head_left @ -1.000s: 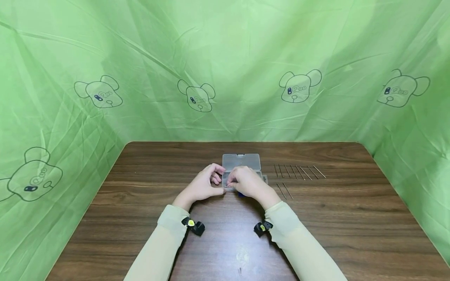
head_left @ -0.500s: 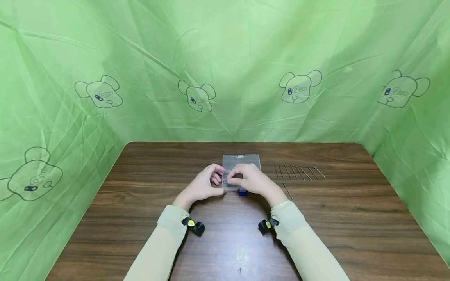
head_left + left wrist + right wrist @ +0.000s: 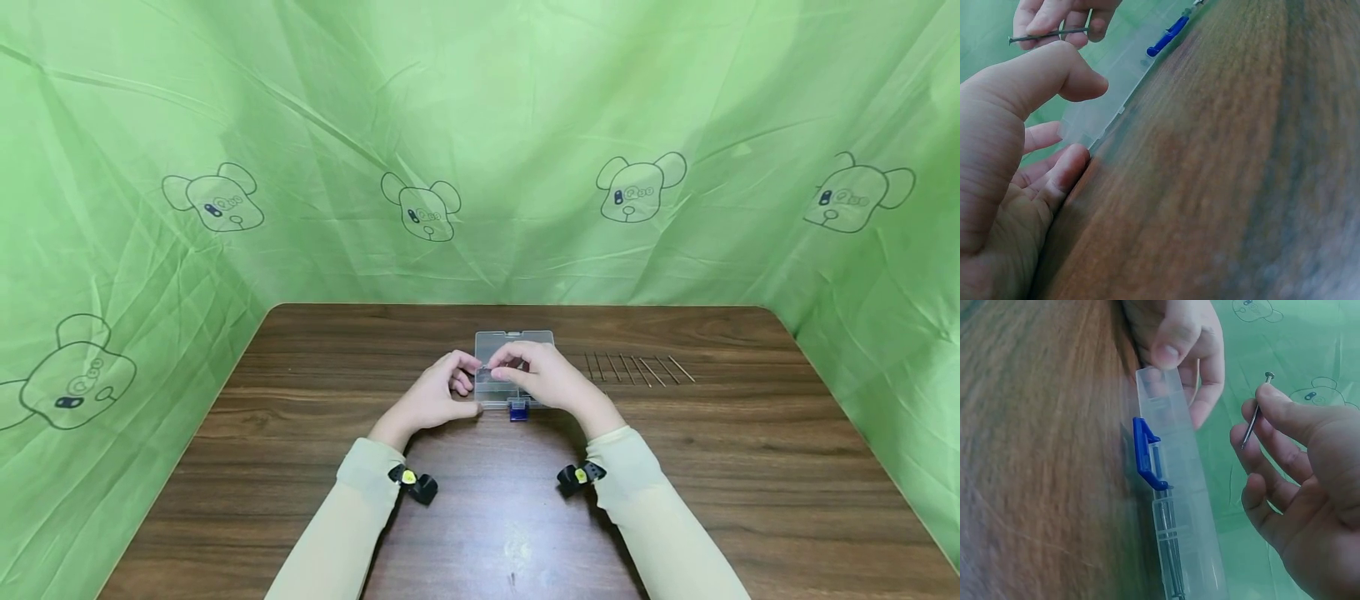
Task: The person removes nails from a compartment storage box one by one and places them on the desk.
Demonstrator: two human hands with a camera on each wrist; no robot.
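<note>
A clear plastic box with a blue latch at its front stands with its lid tipped back. My left hand holds the box's left end, thumb at the near corner and fingers along the side. Over the box, my right hand pinches a nail between thumb and fingers. The right wrist view shows its flat head sticking up past the thumb, clear of the box. Several nails lie inside the box, seen through its wall. My right hand hides part of the box's interior in the head view.
To the right of the box, several nails lie in a row on the brown wooden table. Green cloth with bear drawings hangs behind the table and along both sides.
My right hand has risen out of the box's left part and back toward the lid, pinching a nail. The blue latch now shows. My left hand stays at the box.
</note>
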